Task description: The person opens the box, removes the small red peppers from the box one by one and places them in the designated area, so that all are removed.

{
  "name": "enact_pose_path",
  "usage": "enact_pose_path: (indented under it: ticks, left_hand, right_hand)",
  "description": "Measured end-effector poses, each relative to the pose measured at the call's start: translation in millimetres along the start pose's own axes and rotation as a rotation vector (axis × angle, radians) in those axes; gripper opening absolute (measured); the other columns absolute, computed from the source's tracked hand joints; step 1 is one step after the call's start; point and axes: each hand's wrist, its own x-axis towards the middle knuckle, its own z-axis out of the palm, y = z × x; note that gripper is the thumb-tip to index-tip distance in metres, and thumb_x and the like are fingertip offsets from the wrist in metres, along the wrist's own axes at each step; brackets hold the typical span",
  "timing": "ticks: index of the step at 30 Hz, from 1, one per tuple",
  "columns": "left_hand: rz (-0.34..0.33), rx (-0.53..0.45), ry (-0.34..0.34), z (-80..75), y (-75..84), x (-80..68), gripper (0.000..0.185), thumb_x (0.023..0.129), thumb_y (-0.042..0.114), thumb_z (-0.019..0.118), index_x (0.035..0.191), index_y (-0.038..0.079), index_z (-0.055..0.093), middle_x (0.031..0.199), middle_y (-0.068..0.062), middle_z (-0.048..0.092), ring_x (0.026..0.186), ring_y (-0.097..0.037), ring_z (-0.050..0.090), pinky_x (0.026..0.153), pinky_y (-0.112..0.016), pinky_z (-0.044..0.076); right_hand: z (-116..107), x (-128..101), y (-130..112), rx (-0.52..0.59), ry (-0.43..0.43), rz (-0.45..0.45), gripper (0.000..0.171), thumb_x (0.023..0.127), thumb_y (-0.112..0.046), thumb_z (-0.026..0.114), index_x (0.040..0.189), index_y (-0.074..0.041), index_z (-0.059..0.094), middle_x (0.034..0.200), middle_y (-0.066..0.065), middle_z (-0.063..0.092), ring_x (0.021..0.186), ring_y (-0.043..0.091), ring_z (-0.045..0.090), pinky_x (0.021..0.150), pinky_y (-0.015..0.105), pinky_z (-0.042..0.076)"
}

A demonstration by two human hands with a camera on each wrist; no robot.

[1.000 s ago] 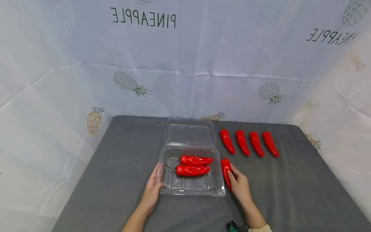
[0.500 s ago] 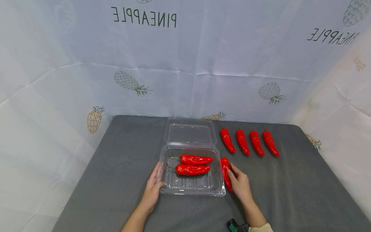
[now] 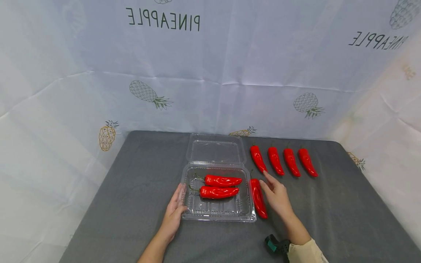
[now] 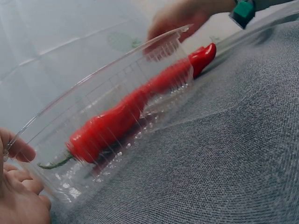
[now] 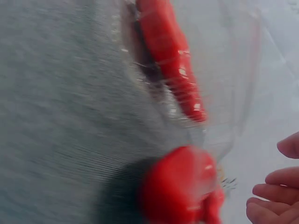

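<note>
Here, the clear plastic clamshell box (image 3: pixel 217 204) is gripped by the left hand (image 3: pixel 173 212); the right hand (image 3: pixel 277 195) is held open beside a glossy red chilli pepper (image 3: pixel 258 199).

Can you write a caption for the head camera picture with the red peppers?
Left hand holds a clear box with two red peppers; open right hand beside another pepper.

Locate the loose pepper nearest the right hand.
Head view: the loose pepper lies on the grey mat, between the clear box and the right hand.
</note>
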Motion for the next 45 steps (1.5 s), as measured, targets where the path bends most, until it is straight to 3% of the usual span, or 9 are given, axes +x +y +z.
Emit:
enact_pose_path:
  ticks: [7, 17, 25, 31, 39, 45]
  left_hand:
    - [0.024, -0.011, -0.007, -0.1, -0.8, 0.0, 0.076, 0.078, -0.015, 0.034, 0.147, -0.007, 0.002, 0.154, -0.025, 0.003, 0.127, 0.020, 0.021, 0.100, 0.000, 0.018]
    - [-0.001, -0.001, -0.003, -0.4, -0.4, -0.4, 0.076, 0.079, -0.014, 0.034, 0.147, -0.005, 0.002, 0.154, -0.023, 0.003, 0.131, 0.013, 0.017, 0.100, 0.001, 0.018]
    - [-0.004, -0.004, -0.002, -0.9, 0.1, -0.2, 0.076, 0.079, -0.014, 0.034, 0.147, -0.005, 0.002, 0.154, -0.023, 0.004, 0.134, 0.009, 0.015, 0.100, 0.000, 0.018]
    - [0.016, -0.011, -0.004, -0.7, -2.2, 0.6, 0.075, 0.078, -0.015, 0.033, 0.146, -0.007, 0.002, 0.153, -0.025, 0.004, 0.127, 0.020, 0.021, 0.100, 0.000, 0.019]
    - [0.030, -0.016, -0.003, -0.6, -3.9, 0.7, 0.075, 0.078, -0.015, 0.035, 0.146, -0.009, 0.002, 0.152, -0.028, 0.004, 0.125, 0.021, 0.023, 0.099, 0.000, 0.019]
    - [0.019, -0.012, 0.003, -0.5, -3.3, 1.0, 0.076, 0.078, -0.014, 0.035, 0.146, -0.008, 0.003, 0.152, -0.027, 0.005, 0.125, 0.022, 0.023, 0.099, 0.000, 0.019]
  right_hand:
    - [-9.2, 7.2, -16.7, 0.024, -0.026, -0.124, 0.048, 0.092, -0.018, 0.054, 0.136, 0.001, 0.045, 0.140, 0.017, 0.047, 0.130, 0.032, 0.043, 0.098, 0.043, 0.040]
    - [-6.8, 16.2, -40.1, 0.037, -0.212, -0.251, 0.051, 0.090, -0.016, 0.058, 0.137, -0.003, 0.045, 0.140, 0.019, 0.047, 0.129, 0.035, 0.044, 0.098, 0.048, 0.041]
    - [4.3, 24.6, -61.7, -0.120, -0.408, -0.396, 0.050, 0.088, -0.020, 0.061, 0.135, -0.005, 0.049, 0.135, 0.014, 0.053, 0.123, 0.032, 0.051, 0.096, 0.049, 0.044]
    - [20.7, 24.8, -76.1, -0.161, -0.570, -0.487, 0.050, 0.088, -0.023, 0.061, 0.132, -0.002, 0.051, 0.131, 0.014, 0.056, 0.114, 0.028, 0.057, 0.093, 0.046, 0.047]
    - [42.0, 22.2, -86.5, -0.284, -0.715, -0.515, 0.046, 0.087, -0.025, 0.062, 0.126, -0.002, 0.058, 0.125, 0.009, 0.062, 0.119, 0.023, 0.055, 0.098, 0.041, 0.045]
    - [50.7, 23.9, -89.8, -0.339, -0.759, -0.524, 0.041, 0.085, -0.024, 0.065, 0.121, -0.004, 0.062, 0.119, 0.007, 0.065, 0.113, 0.020, 0.058, 0.096, 0.039, 0.047]
